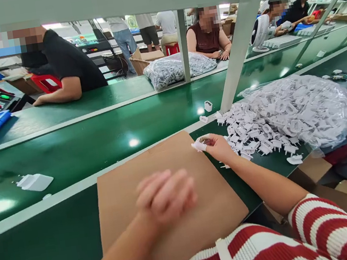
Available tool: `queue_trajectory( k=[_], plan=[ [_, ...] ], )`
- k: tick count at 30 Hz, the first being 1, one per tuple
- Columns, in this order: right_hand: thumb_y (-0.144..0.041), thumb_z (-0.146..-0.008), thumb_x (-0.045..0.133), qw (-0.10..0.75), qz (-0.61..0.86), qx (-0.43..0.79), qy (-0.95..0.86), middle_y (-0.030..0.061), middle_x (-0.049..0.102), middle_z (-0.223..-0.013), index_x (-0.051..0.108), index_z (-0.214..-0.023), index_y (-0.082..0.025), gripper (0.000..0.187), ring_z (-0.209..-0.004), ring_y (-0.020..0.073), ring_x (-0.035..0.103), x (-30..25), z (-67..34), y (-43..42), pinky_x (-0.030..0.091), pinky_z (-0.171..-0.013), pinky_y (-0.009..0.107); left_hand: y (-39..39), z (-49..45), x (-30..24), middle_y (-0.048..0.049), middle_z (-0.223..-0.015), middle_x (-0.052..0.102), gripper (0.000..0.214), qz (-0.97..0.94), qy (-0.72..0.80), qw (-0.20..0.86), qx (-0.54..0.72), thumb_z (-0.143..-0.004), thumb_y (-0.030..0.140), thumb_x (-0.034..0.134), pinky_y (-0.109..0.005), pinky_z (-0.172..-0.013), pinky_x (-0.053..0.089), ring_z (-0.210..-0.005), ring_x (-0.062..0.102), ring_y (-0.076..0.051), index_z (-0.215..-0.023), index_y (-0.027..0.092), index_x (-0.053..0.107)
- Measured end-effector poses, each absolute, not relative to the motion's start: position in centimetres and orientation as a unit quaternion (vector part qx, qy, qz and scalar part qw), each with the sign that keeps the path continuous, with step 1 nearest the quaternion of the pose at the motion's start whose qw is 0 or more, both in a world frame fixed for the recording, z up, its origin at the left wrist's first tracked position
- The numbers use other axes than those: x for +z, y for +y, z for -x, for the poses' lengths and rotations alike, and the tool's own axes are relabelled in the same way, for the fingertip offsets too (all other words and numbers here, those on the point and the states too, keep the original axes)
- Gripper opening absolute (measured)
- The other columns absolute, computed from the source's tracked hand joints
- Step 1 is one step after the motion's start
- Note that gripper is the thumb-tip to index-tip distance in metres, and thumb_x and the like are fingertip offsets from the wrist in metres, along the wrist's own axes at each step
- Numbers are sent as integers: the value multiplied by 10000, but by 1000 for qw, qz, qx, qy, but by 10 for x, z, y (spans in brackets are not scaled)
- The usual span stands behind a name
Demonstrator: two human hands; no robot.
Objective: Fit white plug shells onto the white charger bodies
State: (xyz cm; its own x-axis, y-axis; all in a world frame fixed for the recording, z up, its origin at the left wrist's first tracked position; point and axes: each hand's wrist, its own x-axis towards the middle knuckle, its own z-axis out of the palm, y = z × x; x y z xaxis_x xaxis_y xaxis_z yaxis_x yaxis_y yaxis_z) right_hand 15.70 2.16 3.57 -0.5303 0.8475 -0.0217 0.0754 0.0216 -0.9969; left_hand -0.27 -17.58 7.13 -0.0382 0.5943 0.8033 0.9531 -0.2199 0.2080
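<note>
My right hand (217,147) pinches a small white plug piece (199,145) between thumb and fingers, over the far right corner of a cardboard sheet (152,163). White tape or a finger cover wraps at least one of its fingertips. Beside that hand spreads a loose heap of white plug pieces (250,129) with thin pins. My left hand (167,196) hovers above the middle of the cardboard, smeared by motion. Its fingers look bent, but whether they hold anything does not show.
A large clear bag (307,105) of plug pieces lies right of the heap. On the green conveyor belt (75,149) are a white charger (35,182) and a small white housing (208,106). A slanted post (235,42) rises behind the heap. Co-workers sit across the belt.
</note>
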Motion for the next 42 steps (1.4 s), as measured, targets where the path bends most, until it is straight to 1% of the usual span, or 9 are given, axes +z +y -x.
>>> queue_trajectory(
  k=[2,9,14,18,25,29,33,37,42],
  plan=[
    [-481,-621,908,319,352,676,-563,54,783,-980,774,-951,-198,455,-868,188,706,41,-157,23,554,-780,298,-146,12,59,-32,-1168,737,381,674,-561,258,-405,-901,244,696,-476,-1076,476,-1150,649,-283,-1259,363,638],
    [-429,-556,941,319,336,748,-476,44,774,-946,760,-952,-190,497,-840,153,692,54,-158,13,534,-731,254,-82,48,4,-172,-1640,402,646,644,-702,-78,-294,-994,400,492,-543,-1297,245,-1559,308,-328,-1573,132,387],
    [-305,-573,923,144,193,782,-575,34,764,-841,760,-895,-163,388,-770,161,701,66,-164,-10,569,-781,306,-14,56,2,-148,-1659,376,657,590,-694,-257,-323,-981,347,490,-491,-1289,279,-1533,373,-296,-1594,145,363],
    [-197,-617,851,16,142,764,-629,28,764,-852,758,-908,-161,308,-779,159,711,68,-170,-16,571,-768,286,56,44,5,-132,-1671,355,678,584,-693,-267,-328,-951,240,494,-465,-1267,323,-1528,384,-288,-1607,151,347],
    [-135,-663,764,-13,148,653,-742,12,770,-891,764,-924,-170,264,-742,120,664,56,-164,-8,509,-652,193,100,4,-1,-61,-1257,738,394,592,-689,-255,-333,-861,156,580,-387,-1113,493,-1178,678,-254,-1231,212,705],
    [-181,-660,792,-24,151,618,-771,6,756,-848,757,-909,-168,252,-708,121,653,55,-162,-4,485,-607,184,119,15,4,-180,-1341,625,437,503,-763,-144,-380,-896,277,636,-483,-1153,416,-1289,561,-331,-1305,130,589],
    [-194,-636,811,19,204,627,-752,0,752,-829,754,-893,-185,264,-689,126,644,52,-162,2,486,-602,202,141,33,6,-197,-1355,591,662,449,-797,-104,-391,-768,394,834,-513,-1136,404,-1342,487,-388,-1319,146,563],
    [-206,-605,855,121,258,722,-631,17,752,-829,743,-893,-184,310,-728,143,662,53,-160,10,517,-666,236,141,37,6,-148,-1221,698,417,462,-786,-124,-392,-864,292,715,-438,-1059,475,-1179,625,-321,-1249,149,642],
    [-308,-567,913,193,274,809,-483,24,758,-889,747,-902,-175,396,-810,141,679,65,-162,16,543,-747,246,77,39,9,-124,-1384,659,528,491,-763,-129,-400,-905,220,626,-391,-1142,439,-1274,600,-287,-1426,143,589]
  ],
)
